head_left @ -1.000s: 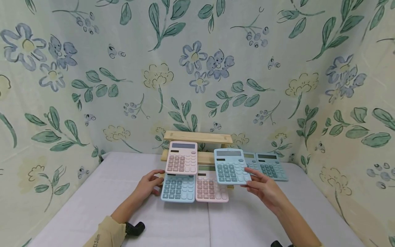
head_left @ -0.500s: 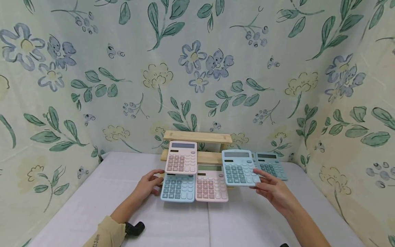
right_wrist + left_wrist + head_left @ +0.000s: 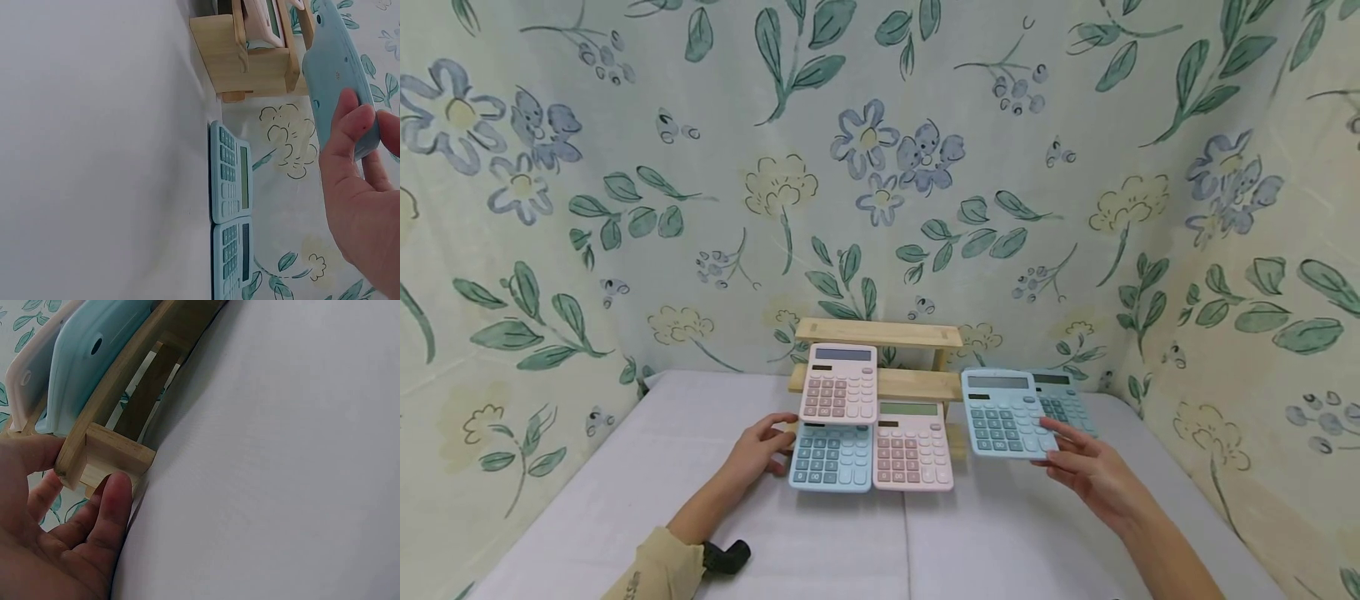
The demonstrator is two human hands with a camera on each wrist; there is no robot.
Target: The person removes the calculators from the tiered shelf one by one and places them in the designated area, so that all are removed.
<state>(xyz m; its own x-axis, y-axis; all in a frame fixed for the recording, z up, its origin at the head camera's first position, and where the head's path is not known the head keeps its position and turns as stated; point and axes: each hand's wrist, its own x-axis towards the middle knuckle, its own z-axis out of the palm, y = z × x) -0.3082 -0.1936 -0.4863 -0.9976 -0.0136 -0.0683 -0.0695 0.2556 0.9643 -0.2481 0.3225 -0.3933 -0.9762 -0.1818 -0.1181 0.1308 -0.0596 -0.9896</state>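
My right hand [image 3: 1093,475] pinches a light blue calculator [image 3: 1007,417] by its lower right edge. In the right wrist view that calculator's back [image 3: 334,75] faces the camera, above the table. At the left end of the wooden rack [image 3: 917,384], my left hand [image 3: 760,450] holds the frame; the left wrist view shows its thumb and fingers around the end piece [image 3: 119,447]. On the rack's left side, a pink calculator [image 3: 838,383] sits above a blue calculator [image 3: 831,458]. A second pink calculator [image 3: 913,450] stands at the lower right.
Two blue calculators [image 3: 231,172] lie side by side on the white-covered table [image 3: 1000,533], right of the rack. In the head view the held calculator covers one of them and part of the other. A flower-patterned curtain [image 3: 880,183] hangs behind and at both sides.
My right hand has moved right and slightly down with the blue calculator, away from the rack's upper right and in front of the calculators on the table. My left hand has stayed put.
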